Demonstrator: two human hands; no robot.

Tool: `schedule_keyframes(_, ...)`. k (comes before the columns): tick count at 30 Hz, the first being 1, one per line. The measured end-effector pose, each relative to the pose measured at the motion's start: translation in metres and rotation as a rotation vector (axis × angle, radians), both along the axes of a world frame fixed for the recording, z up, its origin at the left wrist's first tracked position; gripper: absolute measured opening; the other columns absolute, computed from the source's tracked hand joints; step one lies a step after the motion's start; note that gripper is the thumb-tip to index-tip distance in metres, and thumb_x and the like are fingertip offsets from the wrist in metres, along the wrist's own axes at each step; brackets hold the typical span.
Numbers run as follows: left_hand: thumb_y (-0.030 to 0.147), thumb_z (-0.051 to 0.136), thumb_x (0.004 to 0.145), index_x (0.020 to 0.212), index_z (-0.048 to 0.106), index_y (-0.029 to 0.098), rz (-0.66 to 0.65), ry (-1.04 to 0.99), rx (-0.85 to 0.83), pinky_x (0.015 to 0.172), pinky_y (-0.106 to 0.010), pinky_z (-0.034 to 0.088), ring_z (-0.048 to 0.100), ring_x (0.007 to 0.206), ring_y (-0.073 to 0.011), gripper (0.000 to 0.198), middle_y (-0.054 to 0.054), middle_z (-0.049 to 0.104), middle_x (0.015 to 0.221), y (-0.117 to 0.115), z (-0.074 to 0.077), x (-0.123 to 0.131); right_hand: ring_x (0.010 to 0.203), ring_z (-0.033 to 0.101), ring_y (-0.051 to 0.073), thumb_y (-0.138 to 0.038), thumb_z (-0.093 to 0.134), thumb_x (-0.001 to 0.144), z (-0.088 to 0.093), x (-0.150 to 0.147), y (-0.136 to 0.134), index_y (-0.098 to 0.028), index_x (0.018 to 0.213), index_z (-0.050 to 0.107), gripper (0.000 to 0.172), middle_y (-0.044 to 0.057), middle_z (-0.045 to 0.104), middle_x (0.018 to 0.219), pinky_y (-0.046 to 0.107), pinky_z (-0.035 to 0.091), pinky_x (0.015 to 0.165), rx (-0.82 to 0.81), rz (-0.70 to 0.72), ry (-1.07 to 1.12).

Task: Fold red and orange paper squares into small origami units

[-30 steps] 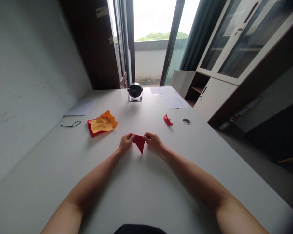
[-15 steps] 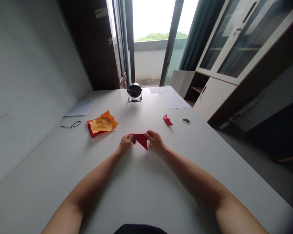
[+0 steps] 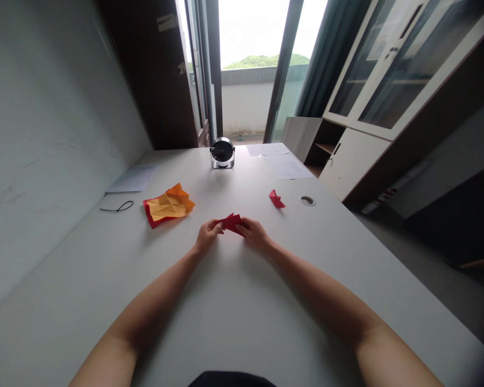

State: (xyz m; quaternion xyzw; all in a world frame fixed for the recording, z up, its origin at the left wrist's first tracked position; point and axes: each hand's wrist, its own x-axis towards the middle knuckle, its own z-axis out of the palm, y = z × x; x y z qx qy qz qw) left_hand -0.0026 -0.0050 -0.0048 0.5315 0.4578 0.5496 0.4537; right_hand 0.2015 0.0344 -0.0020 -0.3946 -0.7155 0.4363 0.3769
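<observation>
A small piece of folded red paper (image 3: 233, 222) is held between my two hands, just above the white table. My left hand (image 3: 207, 235) pinches its left end between thumb and fingers. On the other side, my right hand (image 3: 255, 232) grips the right end, the thumb lying over the front. Part of the paper is covered by the fingers. Beyond my right hand lies a small folded red paper shape (image 3: 277, 199). Off to the left, creased orange paper (image 3: 170, 203) rests on top of red paper (image 3: 148, 214).
A round silver-and-black device (image 3: 222, 152) stands on the white table (image 3: 234, 322) near its far edge. Paper sheets (image 3: 288, 166) lie at the back right, another sheet (image 3: 133, 178) at the left. A black cord (image 3: 118, 207) and a round cable hole (image 3: 307, 200) are also there.
The red paper's downward-pointing corner has swung up, and its outline now has points along the top. My right thumb has shifted down over the paper. My left hand has barely moved.
</observation>
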Motion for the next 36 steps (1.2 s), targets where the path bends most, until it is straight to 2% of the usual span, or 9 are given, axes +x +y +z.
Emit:
schedule_keyframes(6, 0.039, 0.068, 0.081, 0.089, 0.073, 0.016, 0.000, 0.108, 0.030, 0.074, -0.029, 0.051, 0.065, 0.077, -0.0181, 0.025, -0.005, 0.072, 0.084, -0.003, 0.001, 0.000, 0.060, 0.046, 0.013, -0.041, 0.056, 0.085, -0.001, 0.001, -0.003, -0.019, 0.078, 0.064, 0.024, -0.002, 0.059, 0.065, 0.025, 0.034, 0.059, 0.117, 0.070, -0.189)
schedule_keyframes(11, 0.039, 0.068, 0.081, 0.092, 0.074, 0.017, 0.015, 0.141, 0.040, 0.079, -0.031, 0.053, 0.067, 0.081, -0.0197, 0.025, -0.005, 0.074, 0.087, 0.000, -0.008, 0.001, 0.063, 0.046, 0.014, -0.039, 0.057, 0.085, -0.002, 0.002, -0.001, -0.019, 0.071, 0.061, 0.025, -0.001, 0.059, 0.069, 0.026, 0.034, 0.060, 0.218, -0.008, -0.219)
schedule_keyframes(17, 0.041, 0.068, 0.081, 0.090, 0.071, 0.017, 0.004, 0.115, 0.015, 0.076, -0.031, 0.054, 0.068, 0.079, -0.0191, 0.026, -0.005, 0.073, 0.085, 0.001, -0.010, 0.003, 0.060, 0.043, 0.013, -0.041, 0.055, 0.086, -0.003, 0.004, 0.001, -0.020, 0.076, 0.063, 0.025, -0.002, 0.058, 0.065, 0.025, 0.034, 0.058, 0.143, -0.058, -0.150)
schedule_keyframes(22, 0.043, 0.066, 0.083, 0.093, 0.072, 0.018, -0.029, 0.227, 0.028, 0.071, -0.028, 0.051, 0.066, 0.078, -0.0187, 0.028, -0.004, 0.073, 0.084, -0.007, 0.000, 0.004, 0.058, 0.044, 0.012, -0.041, 0.055, 0.086, -0.002, 0.003, -0.002, -0.020, 0.078, 0.065, 0.024, -0.003, 0.058, 0.064, 0.025, 0.035, 0.058, 0.120, 0.021, -0.167)
schedule_keyframes(27, 0.044, 0.063, 0.086, 0.087, 0.073, 0.018, -0.001, 0.334, 0.077, 0.065, -0.027, 0.048, 0.063, 0.071, -0.0175, 0.028, -0.003, 0.072, 0.078, -0.011, 0.005, 0.005, 0.057, 0.044, 0.012, -0.041, 0.057, 0.085, 0.001, 0.001, -0.006, -0.020, 0.077, 0.065, 0.024, -0.003, 0.056, 0.062, 0.024, 0.034, 0.057, 0.132, 0.099, -0.212)
schedule_keyframes(36, 0.046, 0.066, 0.084, 0.082, 0.067, 0.016, 0.113, 0.137, 0.020, 0.060, -0.027, 0.047, 0.060, 0.066, -0.0162, 0.030, -0.004, 0.069, 0.074, -0.006, 0.002, 0.005, 0.056, 0.038, 0.013, -0.054, 0.054, 0.086, 0.002, 0.005, 0.000, -0.020, 0.070, 0.058, 0.039, -0.003, 0.047, 0.058, 0.026, 0.030, 0.054, 0.116, -0.081, -0.069)
